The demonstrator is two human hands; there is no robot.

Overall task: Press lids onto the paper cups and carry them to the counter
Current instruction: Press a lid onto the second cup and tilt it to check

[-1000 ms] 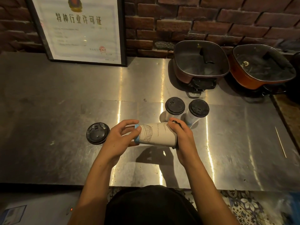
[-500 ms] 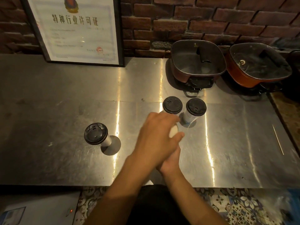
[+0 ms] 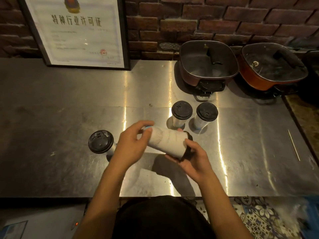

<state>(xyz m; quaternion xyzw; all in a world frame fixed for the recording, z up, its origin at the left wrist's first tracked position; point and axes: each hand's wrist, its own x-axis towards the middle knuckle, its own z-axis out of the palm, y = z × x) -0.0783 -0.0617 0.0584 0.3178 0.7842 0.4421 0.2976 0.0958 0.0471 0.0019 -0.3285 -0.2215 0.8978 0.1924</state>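
The left hand [image 3: 133, 144] curled loosely round the base end of a paper cup [image 3: 166, 142] held on its side above the steel table [image 3: 69, 118], while the right hand [image 3: 191, 156] gripped the rim end, its fingers wrapped over the black lid [image 3: 188, 149], probably so the two hands could squeeze toward each other and seat it. Three lidded cups stood upright on the table, one [image 3: 101, 141] just left of the hands and two [image 3: 182, 110] [image 3: 207, 112] side by side beyond them, seemingly parked there, finished, until all could be carried to the counter.
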